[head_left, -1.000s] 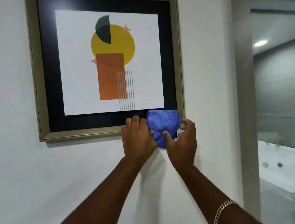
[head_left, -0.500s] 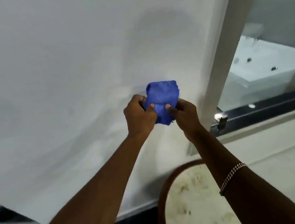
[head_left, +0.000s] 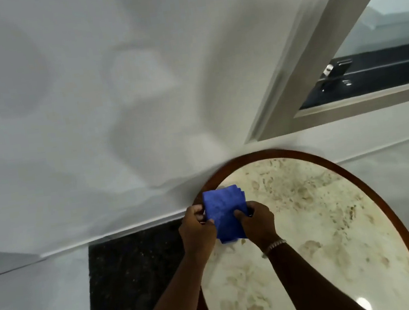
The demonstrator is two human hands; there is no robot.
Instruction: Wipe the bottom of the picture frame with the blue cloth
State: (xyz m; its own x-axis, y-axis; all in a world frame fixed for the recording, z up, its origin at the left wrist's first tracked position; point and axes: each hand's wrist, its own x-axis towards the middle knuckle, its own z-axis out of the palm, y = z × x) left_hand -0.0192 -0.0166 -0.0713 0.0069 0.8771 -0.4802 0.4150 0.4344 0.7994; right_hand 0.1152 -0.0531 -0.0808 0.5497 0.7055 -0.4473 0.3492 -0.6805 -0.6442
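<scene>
The folded blue cloth (head_left: pixel 224 213) is held between both hands, low over the left edge of a round table. My left hand (head_left: pixel 197 229) pinches its left side and my right hand (head_left: pixel 256 221) grips its right side. The picture frame is out of view; only bare white wall shows above the hands.
A round table (head_left: pixel 309 219) with a beige marbled top and dark wooden rim stands against the white wall (head_left: pixel 89 104). A dark floor patch (head_left: pixel 134 266) lies left of it. A white door frame (head_left: pixel 313 46) and a dark sill are at upper right.
The view has dropped from the picture frame to the table. Both hands have come down with the cloth from the frame's bottom edge to just above the tabletop.
</scene>
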